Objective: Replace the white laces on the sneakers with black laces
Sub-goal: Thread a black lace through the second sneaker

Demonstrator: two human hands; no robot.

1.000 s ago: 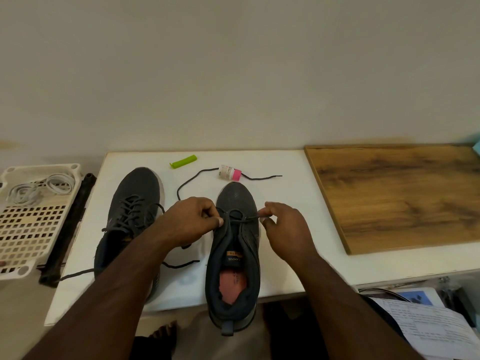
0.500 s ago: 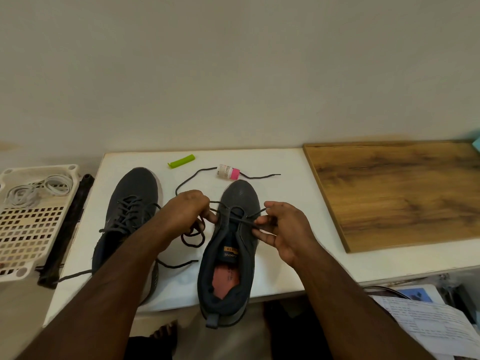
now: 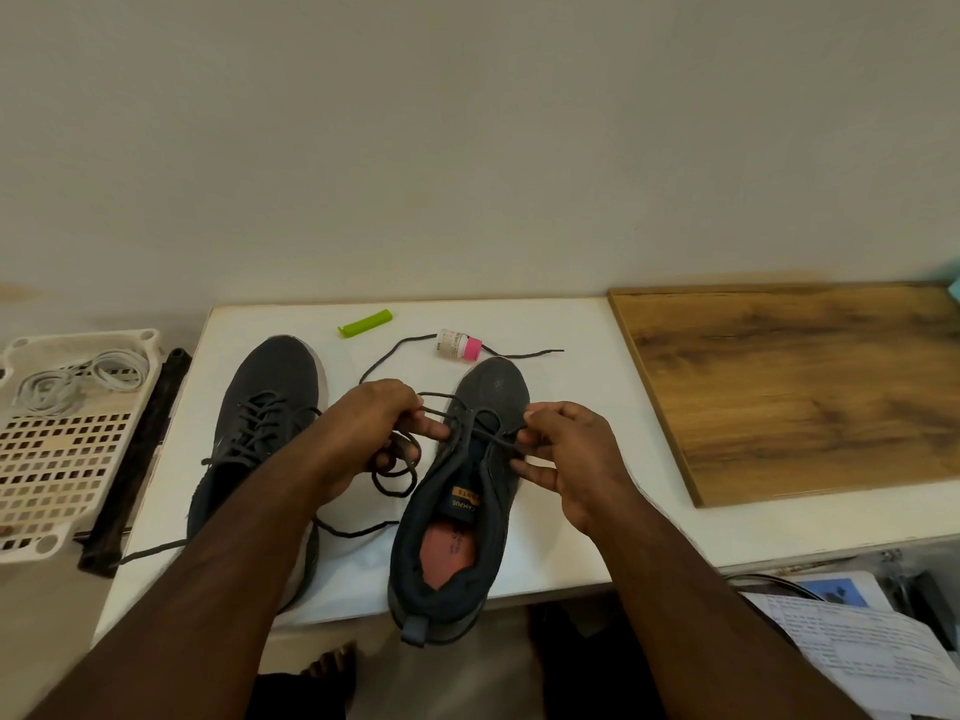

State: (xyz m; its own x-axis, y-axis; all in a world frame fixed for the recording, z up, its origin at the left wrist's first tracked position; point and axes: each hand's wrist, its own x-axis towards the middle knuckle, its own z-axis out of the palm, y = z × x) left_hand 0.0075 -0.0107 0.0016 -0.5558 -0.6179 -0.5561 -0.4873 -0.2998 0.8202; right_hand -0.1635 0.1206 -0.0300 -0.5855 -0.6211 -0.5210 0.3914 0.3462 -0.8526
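Two dark grey sneakers lie on the white table (image 3: 561,511). The left sneaker (image 3: 265,407) carries black laces through its eyelets. The right sneaker (image 3: 467,491) has its tongue open and its heel hanging over the table's front edge. A black lace (image 3: 395,475) runs through its front eyelets, loops beside the shoe and trails toward the back. My left hand (image 3: 374,428) pinches one strand at the shoe's left side. My right hand (image 3: 566,459) pinches the other strand at the shoe's right side. White laces (image 3: 78,381) lie coiled in the white basket.
A perforated white basket (image 3: 62,459) sits left of the table beside a dark bar (image 3: 135,459). A green clip (image 3: 363,323) and a small pink-capped bottle (image 3: 460,346) lie at the back. A wooden board (image 3: 800,376) covers the right. Papers (image 3: 872,652) lie lower right.
The right sneaker's toe has swung to the right and its heel left. My left hand drew its strand out to the left, forming a loop; my right hand shifted slightly.
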